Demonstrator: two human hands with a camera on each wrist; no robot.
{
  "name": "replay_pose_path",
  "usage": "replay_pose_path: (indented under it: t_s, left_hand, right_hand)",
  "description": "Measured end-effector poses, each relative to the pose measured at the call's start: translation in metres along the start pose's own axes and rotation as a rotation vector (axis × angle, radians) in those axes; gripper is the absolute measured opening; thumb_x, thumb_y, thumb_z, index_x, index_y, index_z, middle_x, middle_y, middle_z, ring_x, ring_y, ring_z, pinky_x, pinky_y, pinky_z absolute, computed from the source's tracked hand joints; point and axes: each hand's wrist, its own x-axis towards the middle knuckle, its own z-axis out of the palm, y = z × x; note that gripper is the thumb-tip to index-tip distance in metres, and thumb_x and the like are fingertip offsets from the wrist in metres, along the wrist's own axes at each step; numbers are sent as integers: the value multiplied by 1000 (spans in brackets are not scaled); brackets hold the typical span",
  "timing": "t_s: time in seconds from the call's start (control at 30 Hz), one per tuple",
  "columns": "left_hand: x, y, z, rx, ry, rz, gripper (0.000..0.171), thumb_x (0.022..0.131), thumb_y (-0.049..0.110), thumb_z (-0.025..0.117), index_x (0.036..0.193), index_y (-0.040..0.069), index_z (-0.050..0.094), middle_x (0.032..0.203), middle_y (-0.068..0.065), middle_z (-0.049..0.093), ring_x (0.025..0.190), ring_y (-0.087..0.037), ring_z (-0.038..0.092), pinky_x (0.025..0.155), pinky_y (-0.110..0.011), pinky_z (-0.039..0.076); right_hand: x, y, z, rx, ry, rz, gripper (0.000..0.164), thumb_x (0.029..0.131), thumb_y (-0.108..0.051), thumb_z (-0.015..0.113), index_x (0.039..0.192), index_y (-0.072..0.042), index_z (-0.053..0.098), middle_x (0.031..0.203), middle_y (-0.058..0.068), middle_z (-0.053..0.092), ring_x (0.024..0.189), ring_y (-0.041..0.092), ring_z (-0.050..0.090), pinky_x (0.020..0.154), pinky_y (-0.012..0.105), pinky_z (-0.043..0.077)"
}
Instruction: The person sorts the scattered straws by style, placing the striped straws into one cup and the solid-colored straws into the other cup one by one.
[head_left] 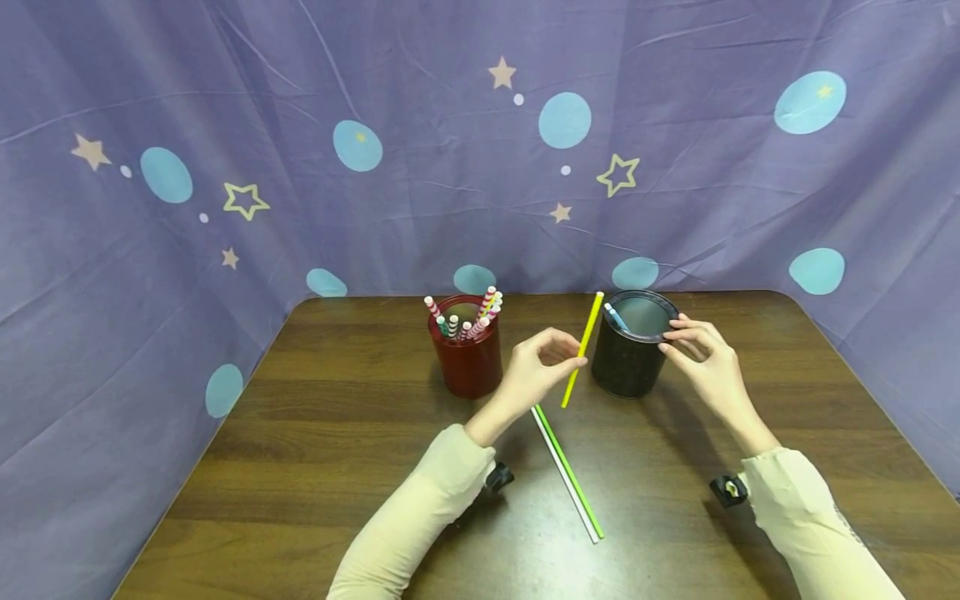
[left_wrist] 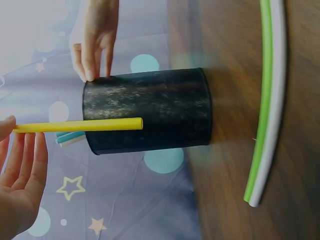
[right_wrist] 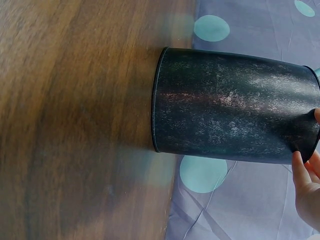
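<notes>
In the head view my left hand (head_left: 536,371) pinches a yellow straw (head_left: 581,354) between thumb and fingers. The straw is tilted, just left of the black can (head_left: 628,367); in the left wrist view its lower end overlaps the can's wall. My right hand (head_left: 708,367) holds the can at the right side of its rim, with thumb and fingertips (right_wrist: 298,162) on the outer wall. Inside the can, light blue straws (head_left: 617,318) lean against the left rim. A green straw (head_left: 570,471) and a white straw (head_left: 564,475) lie side by side on the table.
A dark red can (head_left: 471,367) with several striped straws (head_left: 487,302) stands at the back left of the wooden table (head_left: 322,433). A purple curtain (head_left: 450,167) with stars and dots hangs behind. Black wrist devices (head_left: 727,490) sit under both sleeves.
</notes>
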Motion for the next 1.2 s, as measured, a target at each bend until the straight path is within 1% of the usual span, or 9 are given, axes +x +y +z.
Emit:
replay_pose_path:
  t_s: [0.13,0.4,0.47,0.67,0.73,0.87,0.9,1.1,1.2]
  left_hand:
    - [4,3,2,-53,35,4,16,75,-5,65,88,-9,56,81,-23,62,70,-26,59,65,-31,54]
    - [10,11,5,-160,86,9,19,75,-9,63,91,-12,53,82,-27,59,70,-5,55,69,-40,54]
    - [12,14,6,-170,104,21,19,74,-10,63,91,-12,53,82,-27,58,70,-6,55,69,-41,54]
    - [16,19,10,-224,145,53,18,75,-11,61,90,-13,51,85,-30,59,75,-15,60,73,-36,54]
    - [18,20,11,-249,158,60,18,75,-12,60,90,-14,50,85,-31,59,76,-14,61,73,-37,54]
    - [20,23,13,-267,188,83,18,75,-12,60,89,-14,49,85,-32,58,76,-10,59,72,-37,54]
    - [21,23,13,-271,195,92,18,75,-13,60,89,-14,49,85,-32,58,76,-10,59,72,-37,54]
    - [25,28,16,-287,218,130,17,75,-14,59,88,-15,48,88,-34,57,79,-32,60,73,-39,54]
    - [27,30,17,-283,228,146,16,76,-14,58,88,-14,49,88,-35,57,81,-41,57,74,-41,54]
  right_hand:
    - [0,1,0,10,3,-2,24,73,-4,71,95,-11,67,113,5,55,121,20,41,93,22,41]
    - [-2,2,0,21,0,-14,24,74,-2,70,97,-6,66,114,8,54,121,22,41,94,22,41]
    - [-3,-10,0,69,-16,-4,23,75,-2,68,98,-4,65,114,9,54,121,21,41,95,23,41]
    - [-2,-11,0,71,-16,-6,23,75,-3,69,97,-4,66,114,9,54,121,21,41,94,23,41]
    - [-1,1,0,22,-2,-19,24,73,-3,70,97,-5,66,114,9,54,120,22,41,93,22,42]
    - [-1,0,0,27,-3,-20,24,73,-2,70,97,-5,66,114,9,54,120,22,41,93,23,42]
    - [-1,-11,0,75,-17,-13,23,74,-2,69,97,-4,66,113,10,54,120,22,42,94,24,41]
    - [-2,-8,0,72,-18,-13,23,75,-2,69,98,-4,66,114,9,54,120,22,41,94,24,41]
    - [-1,4,0,21,-3,-22,25,73,-3,70,97,-7,66,114,8,54,120,21,41,93,23,42]
